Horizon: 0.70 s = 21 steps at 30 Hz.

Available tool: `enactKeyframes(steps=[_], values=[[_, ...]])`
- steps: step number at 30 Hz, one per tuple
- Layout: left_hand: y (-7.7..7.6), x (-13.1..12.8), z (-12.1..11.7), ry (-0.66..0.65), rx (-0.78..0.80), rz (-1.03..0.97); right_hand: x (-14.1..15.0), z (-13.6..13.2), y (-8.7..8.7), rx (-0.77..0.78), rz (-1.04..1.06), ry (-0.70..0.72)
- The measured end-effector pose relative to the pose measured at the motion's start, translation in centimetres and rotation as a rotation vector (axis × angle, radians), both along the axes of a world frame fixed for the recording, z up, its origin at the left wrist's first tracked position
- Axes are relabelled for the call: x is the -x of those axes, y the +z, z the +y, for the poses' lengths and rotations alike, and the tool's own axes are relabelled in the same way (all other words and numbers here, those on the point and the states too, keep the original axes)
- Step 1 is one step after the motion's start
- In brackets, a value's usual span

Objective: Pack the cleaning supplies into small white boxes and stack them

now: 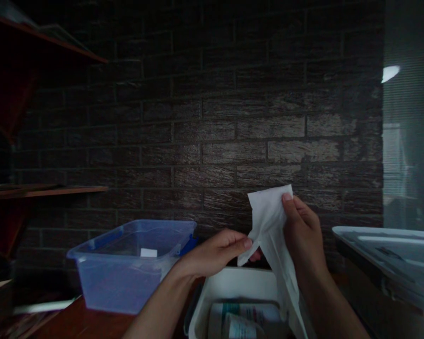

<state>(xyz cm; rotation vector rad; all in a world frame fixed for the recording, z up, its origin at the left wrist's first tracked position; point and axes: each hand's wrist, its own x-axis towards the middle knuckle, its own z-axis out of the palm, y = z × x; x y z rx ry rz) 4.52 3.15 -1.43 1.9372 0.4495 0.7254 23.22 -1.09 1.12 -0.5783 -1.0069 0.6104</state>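
Note:
I hold a thin white sheet, like a wet wipe or tissue (270, 226), up in front of a dark brick wall. My right hand (304, 235) grips its upper edge, thumb pressed on the front. My left hand (217, 252) pinches its lower left corner between thumb and fingers. The sheet hangs down over a white open box (233, 285) that holds labelled packets or bottles (240, 320).
A translucent blue plastic tub (127, 263) with blue handle clips stands at the left on a reddish wooden surface (77, 325). Wooden shelves (49, 190) are mounted at the far left. A grey lid or tray (392, 254) lies at the right below a glass pane.

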Motion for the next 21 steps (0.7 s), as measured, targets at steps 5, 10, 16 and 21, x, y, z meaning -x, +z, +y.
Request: enactKeyframes(steps=[5, 10, 16, 21], values=[[-0.2, -1.1, -0.3, -0.002, 0.124, -0.204, 0.7, 0.0, -0.3, -0.009, -0.138, 0.016], [0.2, -1.6, -0.9, 0.160, 0.213, -0.379, 0.4, 0.3, -0.5, -0.041, -0.223, -0.034], [0.8, -1.2, -2.1, 0.019, 0.304, -0.316, 0.1, 0.2, -0.3, -0.121, -0.315, -0.306], [0.0, -0.4, -0.7, -0.111, 0.244, -0.056, -0.5, 0.0, -0.3, -0.123, -0.293, -0.388]])
